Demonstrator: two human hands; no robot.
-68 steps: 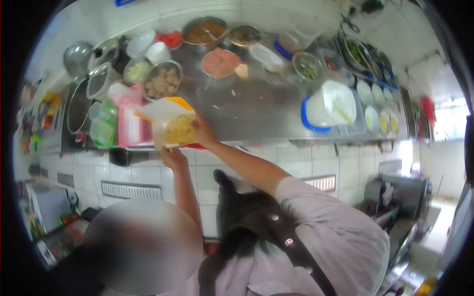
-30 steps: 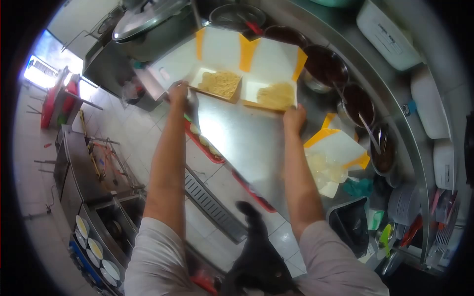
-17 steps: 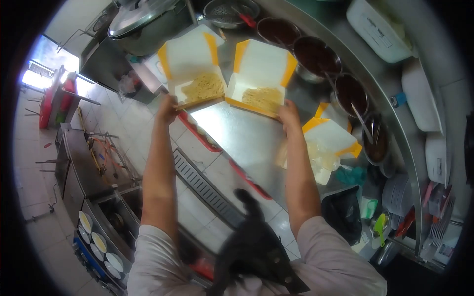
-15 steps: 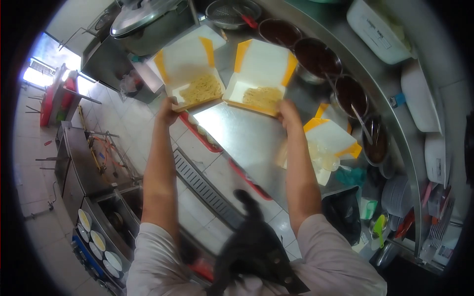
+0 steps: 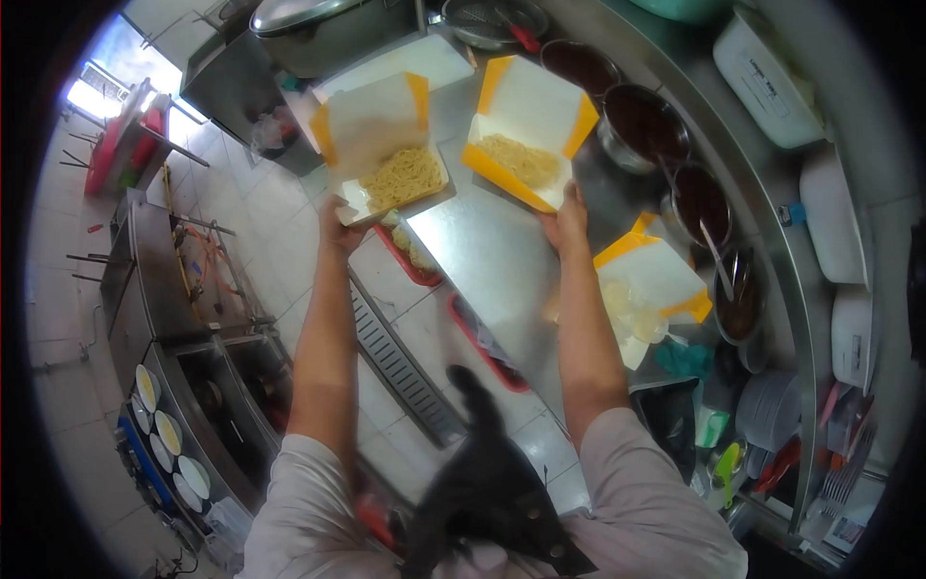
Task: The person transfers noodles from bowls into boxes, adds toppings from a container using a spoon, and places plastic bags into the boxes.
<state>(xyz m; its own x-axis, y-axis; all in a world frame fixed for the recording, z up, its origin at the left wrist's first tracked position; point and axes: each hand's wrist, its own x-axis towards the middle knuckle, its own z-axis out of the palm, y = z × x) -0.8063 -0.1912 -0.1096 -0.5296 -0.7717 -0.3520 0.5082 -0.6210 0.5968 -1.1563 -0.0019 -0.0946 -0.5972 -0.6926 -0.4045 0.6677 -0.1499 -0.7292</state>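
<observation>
My left hand is closed on the near left corner of an open takeaway box, white inside with yellow flaps. Noodles lie in its base. At the right, my right hand grips the near corner of a second takeaway box, also lid up. This one is tilted, and its noodles sit toward the left side. Both boxes are over the far part of the steel counter, with a gap between them. Fingers beneath the boxes are hidden.
Several pots of dark sauce line the counter's right side, some with ladles. Another open yellow-and-white box lies near my right forearm, beside clear plastic. Red trays sit below the counter's left edge. A lidded pot stands at the back.
The two boxes have moved apart. The right one has turned and tilted, and its noodles now lie farther left within it. The view has shifted slightly.
</observation>
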